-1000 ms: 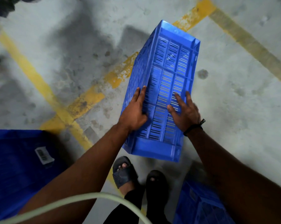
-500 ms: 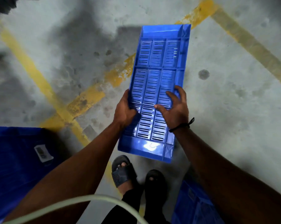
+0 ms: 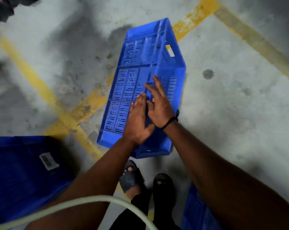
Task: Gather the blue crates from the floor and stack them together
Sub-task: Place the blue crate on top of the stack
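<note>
So, edges first. The middle blue crate [image 3: 132, 77] is tipped up with its slatted face toward the camera. It's blurry, so I can't tell if the near end is touching the concrete floor [image 3: 231, 105]. Its near short edge sits just ahead of the toes. Its far end lies over the spot where the yellow lines [image 3: 84, 107] cross.

On the left, a strip of floor separates it from the crate with the barcode label [image 3: 48, 161]. That labelled crate [image 3: 16, 180] runs off the frame's left edge. To the right, concrete runs wide, out to a faded line [image 3: 256, 42].

The left hand [image 3: 137, 122] lies flat on the slats, fingers straight and thumb out, nothing curled round. The right hand [image 3: 160, 108] is just beside it, fingers spread and straight against the same face, also not gripping. The two hands almost touch.

Counts:
- three blue crates, the third crate [image 3: 195, 214] poking in at the bottom right, behind the right forearm
- two hands
- two dark sandals [image 3: 129, 179]
- one black wristband [image 3: 171, 121] on the right wrist
- one pale hose [image 3: 107, 199] arcing across the bottom
- one handle slot [image 3: 170, 51] visible on the middle crate's side wall
</note>
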Tool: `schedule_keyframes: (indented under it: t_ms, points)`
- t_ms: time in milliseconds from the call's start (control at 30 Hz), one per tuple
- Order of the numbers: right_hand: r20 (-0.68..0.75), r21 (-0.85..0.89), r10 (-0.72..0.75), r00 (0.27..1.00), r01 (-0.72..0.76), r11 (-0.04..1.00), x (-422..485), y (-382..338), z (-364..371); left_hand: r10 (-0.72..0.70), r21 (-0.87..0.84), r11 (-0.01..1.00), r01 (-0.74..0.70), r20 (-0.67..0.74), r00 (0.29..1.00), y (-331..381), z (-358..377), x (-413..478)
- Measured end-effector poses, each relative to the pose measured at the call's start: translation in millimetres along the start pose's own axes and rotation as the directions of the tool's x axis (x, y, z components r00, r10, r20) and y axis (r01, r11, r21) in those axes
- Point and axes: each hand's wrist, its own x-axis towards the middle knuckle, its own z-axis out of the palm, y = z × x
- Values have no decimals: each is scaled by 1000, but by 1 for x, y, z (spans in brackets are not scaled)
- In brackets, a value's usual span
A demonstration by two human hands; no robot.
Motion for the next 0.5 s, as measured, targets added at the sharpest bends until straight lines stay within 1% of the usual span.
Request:
schedule_keyframes:
  t_ms: [67,133,200,233,300,367,433,500]
  points:
    - [50,3,7,999,-7,1000,4,-1,1,-61,23,998,61,4,998,-5,-4,6]
    - [49,-37,37,998,-35,999,3,6,-1,-93,124,988,93,0,996,-7,-10,14]
    - [16,-147,78,997,-75,986,-6,23,-5,-153,262,952,155,-31,988,-8,-14,17]
    - [7,-217,103,995,-99,971,-13,33,-8,-192,301,932,202,-63,979,-11,-17,17]
    - [30,-380,185,982,-160,911,-29,56,-11,-241,289,919,268,-126,962,-24,-25,15]
    - [71,-532,297,952,-216,819,-43,80,-12,-265,240,925,295,-152,952,-42,-33,15]
    - [106,-629,380,919,-233,742,-49,104,-6,-285,202,927,317,-170,943,-58,-38,15]
    - [147,-668,458,877,-253,700,-48,128,4,-281,174,932,317,-203,938,-69,-45,14]
